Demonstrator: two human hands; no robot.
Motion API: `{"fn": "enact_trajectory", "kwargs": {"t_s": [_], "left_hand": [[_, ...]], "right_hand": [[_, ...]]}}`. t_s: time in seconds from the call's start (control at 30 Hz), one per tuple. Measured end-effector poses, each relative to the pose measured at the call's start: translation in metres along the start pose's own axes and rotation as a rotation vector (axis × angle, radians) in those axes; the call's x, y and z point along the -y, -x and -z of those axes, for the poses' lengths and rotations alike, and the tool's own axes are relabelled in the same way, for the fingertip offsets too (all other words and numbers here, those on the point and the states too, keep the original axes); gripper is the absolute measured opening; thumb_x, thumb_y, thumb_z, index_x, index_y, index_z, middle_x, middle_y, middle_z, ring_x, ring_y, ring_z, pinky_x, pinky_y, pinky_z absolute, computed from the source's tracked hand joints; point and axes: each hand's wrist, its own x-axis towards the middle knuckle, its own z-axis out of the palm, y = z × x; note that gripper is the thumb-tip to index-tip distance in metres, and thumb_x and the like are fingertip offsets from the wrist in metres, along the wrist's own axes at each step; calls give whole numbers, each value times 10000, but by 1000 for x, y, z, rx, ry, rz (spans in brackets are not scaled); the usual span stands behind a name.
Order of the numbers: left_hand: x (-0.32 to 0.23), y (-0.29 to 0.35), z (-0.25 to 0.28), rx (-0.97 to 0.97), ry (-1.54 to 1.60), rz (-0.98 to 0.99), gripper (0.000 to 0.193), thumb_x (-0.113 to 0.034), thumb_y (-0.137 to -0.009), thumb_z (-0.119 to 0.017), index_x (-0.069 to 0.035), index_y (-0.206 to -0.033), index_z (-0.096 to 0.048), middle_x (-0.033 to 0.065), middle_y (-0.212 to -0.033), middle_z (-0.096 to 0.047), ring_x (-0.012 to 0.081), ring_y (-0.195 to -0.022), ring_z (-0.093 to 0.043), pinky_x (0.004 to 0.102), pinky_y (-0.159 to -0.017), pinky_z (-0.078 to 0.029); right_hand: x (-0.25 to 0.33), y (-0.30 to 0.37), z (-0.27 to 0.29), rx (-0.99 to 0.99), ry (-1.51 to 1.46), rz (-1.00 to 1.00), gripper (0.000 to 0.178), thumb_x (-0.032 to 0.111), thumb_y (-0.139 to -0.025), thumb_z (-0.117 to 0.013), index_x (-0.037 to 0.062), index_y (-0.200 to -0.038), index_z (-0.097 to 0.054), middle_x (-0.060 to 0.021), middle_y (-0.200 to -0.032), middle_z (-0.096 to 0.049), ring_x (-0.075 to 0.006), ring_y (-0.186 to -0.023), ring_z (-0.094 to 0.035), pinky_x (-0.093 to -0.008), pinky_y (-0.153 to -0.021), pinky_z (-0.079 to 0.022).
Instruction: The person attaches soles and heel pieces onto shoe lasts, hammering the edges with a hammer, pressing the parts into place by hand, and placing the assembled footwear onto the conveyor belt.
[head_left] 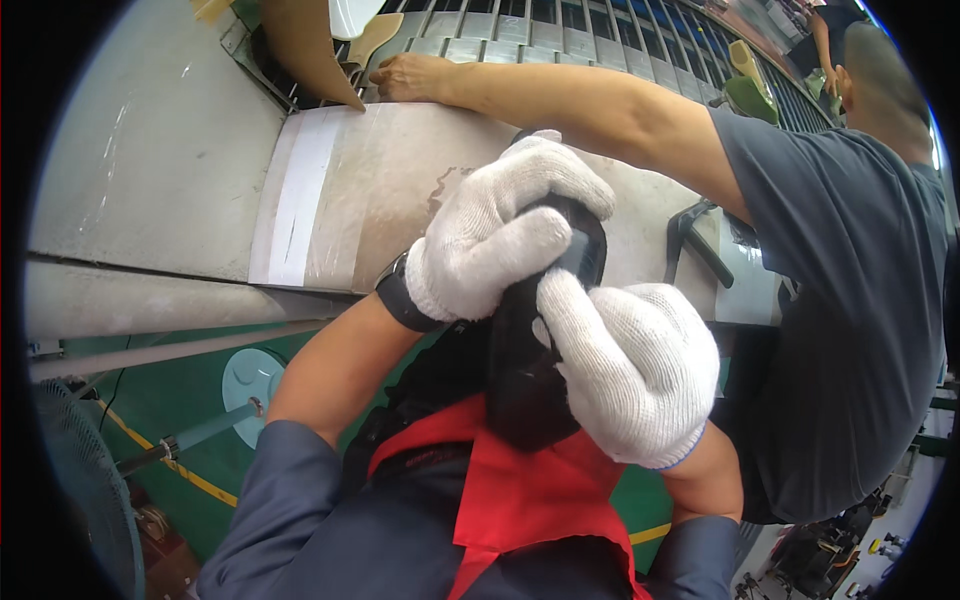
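Both my hands wear white knitted gloves and are closed on a glossy black shoe (520, 370), held upright in front of my red apron (520, 490). My left hand (500, 225) wraps its upper end, with the fingers curled over the far side and the thumb across the near face. Lower down, my right hand (635, 370) grips the shoe's right side, its index finger and thumb pressed against the surface. The gloves cover much of the shoe, so details of its opening and sole are hidden.
Beyond my hands lies a worn bench top (390, 180); a black bracket-like tool (690, 240) rests on it. A co-worker (850, 260) on the right reaches across toward the roller conveyor (600, 30). A fan guard (80, 480) and a round pale-blue stool (250, 385) stand at lower left.
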Motion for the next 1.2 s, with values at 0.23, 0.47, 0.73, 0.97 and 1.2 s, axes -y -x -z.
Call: {"fn": "enact_trajectory", "kwargs": {"t_s": [0.23, 0.47, 0.73, 0.97, 1.2], "left_hand": [[-11, -9, 1, 24, -48, -24, 580, -577, -1100, -495, -47, -1176, -718, 116, -1153, -715, 290, -1129, -665, 563, -1270, -294], [-25, -24, -18, 79, -157, -107, 301, -216, -944, -669, -23, -1164, -740, 160, -1131, -746, 366, -1097, -679, 526, -1147, -422], [-31, -49, -15, 220, -330, -113, 450, -302, -861, -774, -31, -1220, -746, 161, -1132, -752, 369, -1076, -689, 482, -1039, -471], [-10, -54, -24, 187, -376, -246, 535, -392, -747, -850, -47, -1144, -750, 128, -966, -743, 373, -908, -705, 473, -916, -503], [-3, -53, -25, 117, -304, -296, 487, -345, -720, -836, -65, -1107, -742, 92, -914, -721, 320, -810, -681, 444, -809, -476]], "right_hand": [[-8, -3, 13, -7, -62, 27, 565, 121, -717, -732, -38, -1258, -767, -69, -846, -646, -230, -641, -615, -380, -561, -480], [25, 8, 36, 16, 174, -220, 461, 174, -909, -892, -68, -1261, -720, -79, -795, -672, -226, -608, -661, -364, -536, -530], [26, -1, 62, 416, 260, -615, 484, 494, -1012, -774, 85, -826, -593, -72, -549, -625, -259, -440, -654, -395, -423, -503], [17, -9, 62, 489, 295, -691, 482, 497, -987, -806, 76, -838, -625, -115, -557, -646, -315, -459, -666, -431, -455, -524], [13, -15, 59, 634, 391, -609, 517, 545, -978, -790, 106, -788, -593, -61, -546, -629, -248, -437, -647, -404, -420, -496]]}}
